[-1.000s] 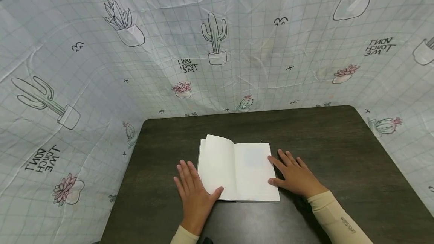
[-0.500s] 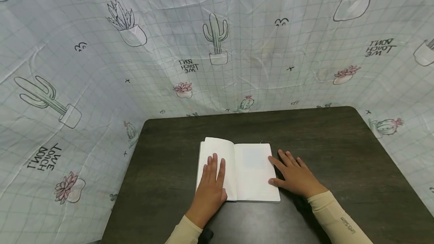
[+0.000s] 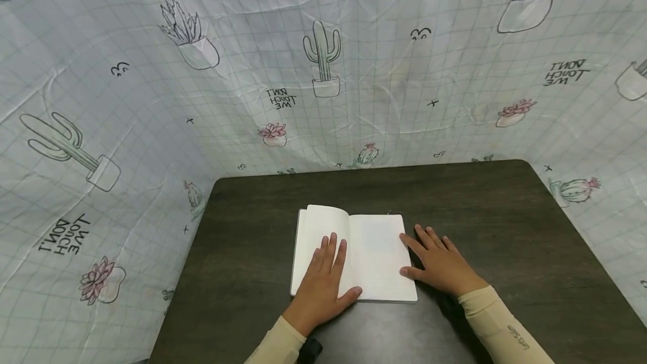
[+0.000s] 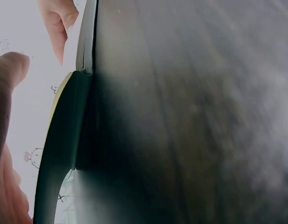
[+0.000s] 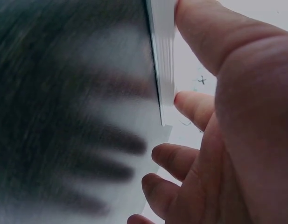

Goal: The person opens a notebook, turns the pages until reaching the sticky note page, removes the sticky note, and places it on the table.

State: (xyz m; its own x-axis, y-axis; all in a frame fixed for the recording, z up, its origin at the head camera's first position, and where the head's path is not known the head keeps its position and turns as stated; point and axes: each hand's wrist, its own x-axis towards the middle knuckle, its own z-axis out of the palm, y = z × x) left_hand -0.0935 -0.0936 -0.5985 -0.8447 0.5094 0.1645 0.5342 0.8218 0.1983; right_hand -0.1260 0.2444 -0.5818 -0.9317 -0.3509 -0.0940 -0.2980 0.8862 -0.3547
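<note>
An open book [image 3: 381, 265] with blank white pages lies near the middle of the dark table. Over its left page my left hand [image 3: 320, 288] is spread with straight fingers, its thumb near the bottom of the spine. The left wrist view shows the left thumb [image 4: 13, 70] above the page edges, and the left side of the book [image 4: 64, 121] curving in shadow. At the right page's outer edge, my right hand [image 3: 442, 265] rests with thumb and index fingertip touching the paper. Its other fingers [image 5: 174, 161] extend beyond the book's page edges [image 5: 165, 60].
The dark wood-grain table [image 3: 242, 218] extends around the book on all sides. Behind it and at both sides hangs a white gridded cloth [image 3: 374, 44] printed with cacti. A small black object [image 3: 309, 350] shows by the left wrist.
My left hand has moved right, from the book's left edge onto the left page. The raised left leaf lies a little lower than before. My right hand has stayed in place.
</note>
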